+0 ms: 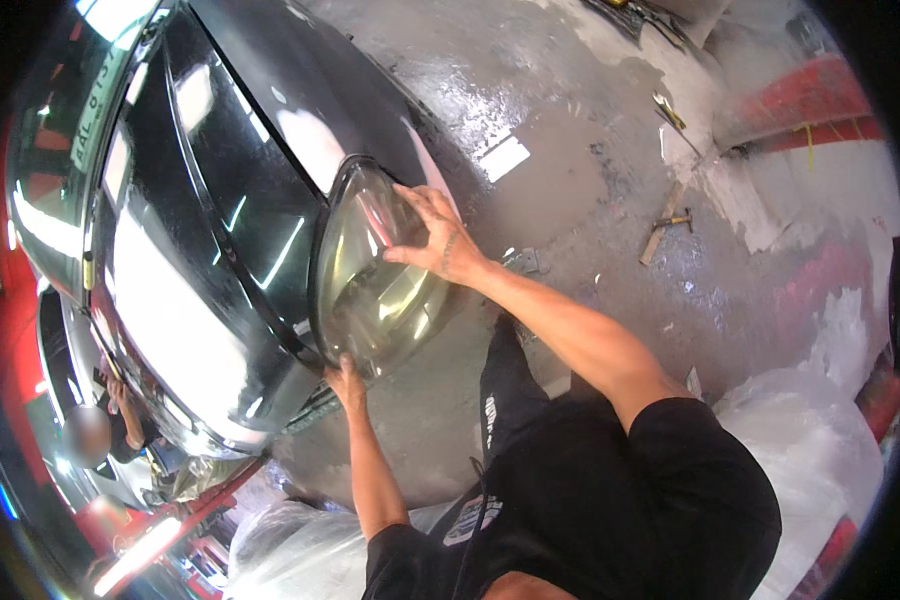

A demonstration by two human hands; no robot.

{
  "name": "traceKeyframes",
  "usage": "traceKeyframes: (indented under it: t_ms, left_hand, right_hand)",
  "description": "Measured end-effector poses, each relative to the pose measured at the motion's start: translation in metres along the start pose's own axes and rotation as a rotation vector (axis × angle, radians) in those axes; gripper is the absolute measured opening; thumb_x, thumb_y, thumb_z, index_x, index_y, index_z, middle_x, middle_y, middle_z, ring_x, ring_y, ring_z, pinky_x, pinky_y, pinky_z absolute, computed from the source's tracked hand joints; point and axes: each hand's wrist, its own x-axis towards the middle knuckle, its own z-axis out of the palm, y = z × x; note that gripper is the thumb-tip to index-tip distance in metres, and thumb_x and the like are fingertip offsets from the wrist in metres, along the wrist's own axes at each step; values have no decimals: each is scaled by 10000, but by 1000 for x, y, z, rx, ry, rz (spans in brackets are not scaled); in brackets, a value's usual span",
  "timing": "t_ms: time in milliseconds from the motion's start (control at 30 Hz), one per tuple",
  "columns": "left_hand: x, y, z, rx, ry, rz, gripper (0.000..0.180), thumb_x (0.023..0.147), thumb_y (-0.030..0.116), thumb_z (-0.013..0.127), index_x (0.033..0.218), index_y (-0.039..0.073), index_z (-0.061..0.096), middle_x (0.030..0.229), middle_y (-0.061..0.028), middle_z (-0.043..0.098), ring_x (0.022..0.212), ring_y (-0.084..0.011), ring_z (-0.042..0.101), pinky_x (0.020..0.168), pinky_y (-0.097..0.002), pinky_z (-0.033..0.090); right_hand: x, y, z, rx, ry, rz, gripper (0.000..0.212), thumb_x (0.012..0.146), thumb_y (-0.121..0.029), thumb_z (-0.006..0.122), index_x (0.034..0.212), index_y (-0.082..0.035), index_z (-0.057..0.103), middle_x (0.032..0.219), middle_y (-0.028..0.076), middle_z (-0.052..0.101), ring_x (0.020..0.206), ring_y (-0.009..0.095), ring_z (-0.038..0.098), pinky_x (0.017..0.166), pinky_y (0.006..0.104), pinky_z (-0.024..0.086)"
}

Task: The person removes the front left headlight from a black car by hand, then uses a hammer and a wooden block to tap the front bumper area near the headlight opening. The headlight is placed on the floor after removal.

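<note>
A large clear headlight (pixel 380 290) with yellowish reflections sits at the front corner of a glossy black car (pixel 260 190). My right hand (pixel 438 235) grips its upper outer edge, with the thumb on the lens and the fingers spread along the rim. At the lower end of the lamp, my left hand (pixel 345 382) has its thumb up against the lens edge; its other fingers are mostly hidden beneath. The lamp lies along the fender and hood edge, and I cannot tell whether it is fixed there.
A hammer (pixel 672 222) lies on the wet grey floor (pixel 560 190) to the right. Clear plastic sheeting (pixel 800 425) covers something behind me at the right, with more at lower left. Another person (pixel 130 425) is near a vehicle at far left.
</note>
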Motion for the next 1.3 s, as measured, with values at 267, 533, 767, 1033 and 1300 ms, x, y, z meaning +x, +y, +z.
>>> traceKeyframes:
  t_ms: [267, 533, 767, 1033, 1300]
  left_hand:
    - [-2, 25, 8, -114, -87, -16, 726, 937, 273, 769, 1501, -49, 445, 1464, -171, 555, 1307, -295, 555, 1150, -415, 406]
    - [-2, 44, 5, -84, -181, -49, 819, 931, 421, 791, 1495, -55, 435, 1473, -180, 540, 1305, -301, 535, 1159, -407, 370]
    - [-9, 49, 8, -81, -145, -49, 854, 921, 468, 791, 1496, -59, 443, 1476, -206, 542, 1335, -318, 519, 1168, -426, 362]
    - [-5, 47, 1, -23, -182, -69, 747, 935, 448, 774, 1417, -61, 516, 1373, -163, 612, 1222, -292, 591, 1094, -409, 440]
    - [-4, 56, 0, 13, -152, -133, 679, 923, 372, 797, 1356, -92, 555, 1298, -140, 644, 1128, -253, 630, 1040, -369, 474]
  right_hand:
    - [0, 4, 0, 10, 28, 2, 971, 819, -477, 859, 1599, -87, 432, 1529, 181, 453, 1431, 341, 461, 1173, 467, 427]
    - [-6, -1, 3, 95, 85, 38, 987, 827, -535, 841, 1597, -59, 447, 1507, 173, 469, 1375, 334, 495, 1172, 459, 404]
    - [-7, 0, 8, 112, 80, 60, 973, 838, -560, 829, 1589, -55, 473, 1512, 199, 461, 1434, 363, 453, 1206, 457, 369]
    - [-2, 2, 7, 148, 104, 58, 949, 829, -554, 839, 1573, -71, 501, 1507, 188, 470, 1432, 353, 459, 1198, 444, 374]
    - [-2, -2, 8, 117, 120, 81, 910, 845, -493, 828, 1577, -62, 502, 1493, 156, 487, 1378, 309, 496, 1159, 436, 413]
